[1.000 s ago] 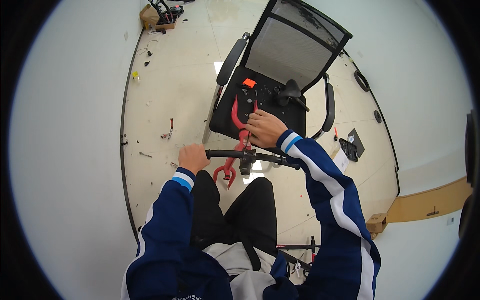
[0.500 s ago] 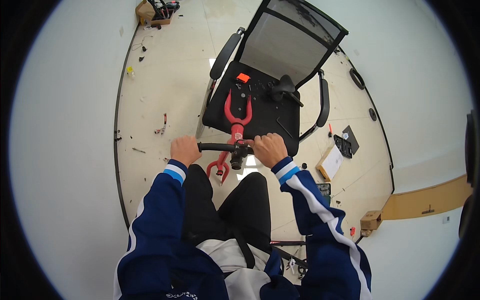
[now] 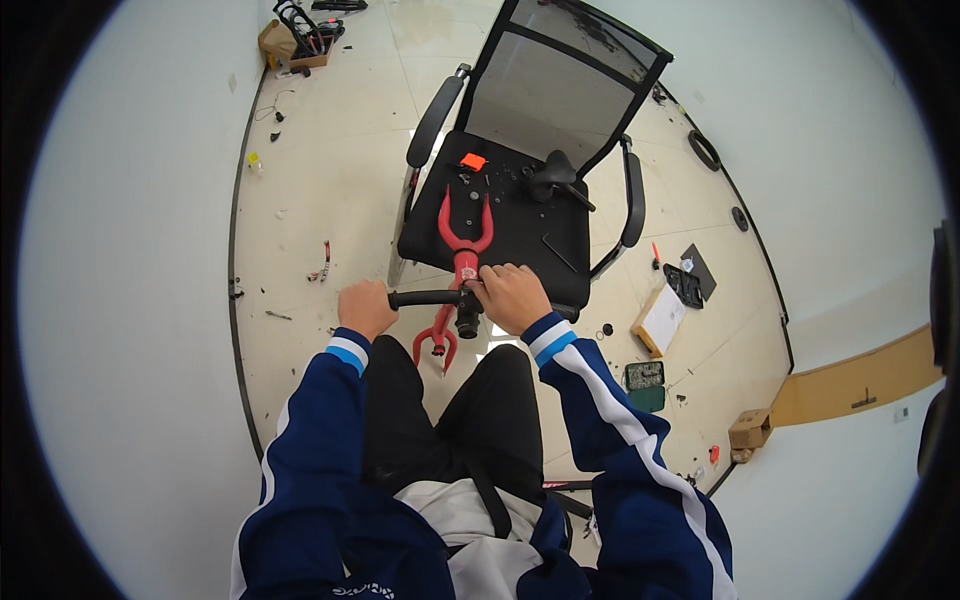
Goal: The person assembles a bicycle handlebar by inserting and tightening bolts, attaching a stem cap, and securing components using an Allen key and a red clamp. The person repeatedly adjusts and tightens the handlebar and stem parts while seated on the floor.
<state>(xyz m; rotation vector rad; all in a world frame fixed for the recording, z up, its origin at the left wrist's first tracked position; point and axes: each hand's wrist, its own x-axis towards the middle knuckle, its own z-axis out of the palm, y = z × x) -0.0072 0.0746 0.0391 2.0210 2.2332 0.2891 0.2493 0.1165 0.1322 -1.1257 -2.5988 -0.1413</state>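
Observation:
A black handlebar (image 3: 424, 297) lies level above my knees. My left hand (image 3: 366, 308) is wrapped round its left end. My right hand (image 3: 513, 297) is closed on the bar just right of the black stem (image 3: 467, 314), thumb beside the clamp; it hides the bar's right part. The stem joins a red bicycle frame part (image 3: 467, 262), whose forked far end (image 3: 466, 242) rests on the black seat of an office chair (image 3: 512, 240). Another red forked piece (image 3: 437, 340) hangs below the bar, near my left knee.
On the chair seat lie a black bicycle saddle (image 3: 556, 175), an orange object (image 3: 473, 161), a hex key (image 3: 558, 252) and small hardware. Right on the floor are a white-topped box (image 3: 660, 321), a tool case (image 3: 684, 287) and a green case (image 3: 645, 386). A red-black part (image 3: 323, 262) lies left.
My right hand has moved left along the handlebar, closer to the stem. The chair and frame part appear shifted slightly left in view.

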